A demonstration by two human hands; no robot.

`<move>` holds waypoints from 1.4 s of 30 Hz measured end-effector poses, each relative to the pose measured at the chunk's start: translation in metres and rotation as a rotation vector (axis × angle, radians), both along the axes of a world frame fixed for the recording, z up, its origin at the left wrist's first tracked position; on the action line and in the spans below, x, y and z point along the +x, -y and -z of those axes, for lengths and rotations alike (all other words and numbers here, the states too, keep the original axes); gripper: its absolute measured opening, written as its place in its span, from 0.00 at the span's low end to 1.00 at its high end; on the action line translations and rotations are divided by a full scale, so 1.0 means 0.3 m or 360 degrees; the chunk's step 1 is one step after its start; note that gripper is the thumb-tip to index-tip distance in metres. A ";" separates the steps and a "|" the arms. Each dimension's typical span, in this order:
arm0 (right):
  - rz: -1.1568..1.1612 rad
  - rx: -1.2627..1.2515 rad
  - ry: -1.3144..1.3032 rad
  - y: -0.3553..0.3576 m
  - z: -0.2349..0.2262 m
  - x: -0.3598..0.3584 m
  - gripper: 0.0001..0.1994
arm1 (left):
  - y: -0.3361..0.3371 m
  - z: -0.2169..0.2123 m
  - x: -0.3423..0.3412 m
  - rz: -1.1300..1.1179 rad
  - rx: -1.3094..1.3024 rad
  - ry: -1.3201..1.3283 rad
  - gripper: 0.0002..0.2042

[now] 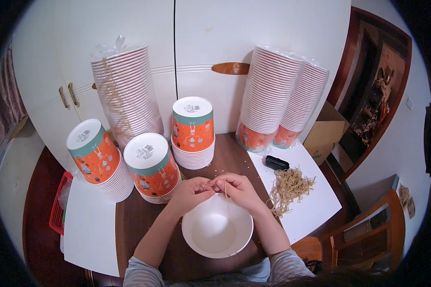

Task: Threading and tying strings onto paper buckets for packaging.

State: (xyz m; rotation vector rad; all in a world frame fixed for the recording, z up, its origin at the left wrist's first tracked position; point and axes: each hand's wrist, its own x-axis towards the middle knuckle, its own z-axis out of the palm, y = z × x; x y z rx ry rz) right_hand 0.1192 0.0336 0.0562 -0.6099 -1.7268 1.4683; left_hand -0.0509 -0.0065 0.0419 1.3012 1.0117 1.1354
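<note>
Right hand (pixel 238 189): grip pinching tan cord (pixel 226 189) above far rim of white paper bucket (pixel 217 231). Left hand (pixel 192 195) fingertips adjacent, hold unclear. Slack pinch could drop cord inside.

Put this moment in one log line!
right fingers: holding tan cord; left fingers: close beside, grip unclear; below: open white tub; nearby: tangled tan cords

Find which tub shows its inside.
The white tub nearest the hands: its mouth faces up. The three short stacks show closed bases; the tall wrapped stacks, mainly rims.
</note>
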 end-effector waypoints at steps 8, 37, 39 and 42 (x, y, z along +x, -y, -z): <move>-0.0107 0.0285 0.0166 0.009 -0.018 0.006 0.08 | 0.023 -0.034 0.007 -0.0011 0.0004 -0.0178 0.08; -0.0132 0.0552 0.0452 -0.006 -0.012 0.031 0.04 | -0.003 -0.028 -0.042 0.0086 0.0010 -0.0022 0.02; -0.0179 0.0739 0.0482 -0.005 -0.016 0.029 0.04 | -0.005 -0.019 -0.049 0.0106 0.0037 -0.0092 0.03; -0.0178 0.0892 0.0581 0.000 -0.026 0.024 0.04 | 0.004 -0.031 -0.051 0.0088 0.0053 -0.0129 0.04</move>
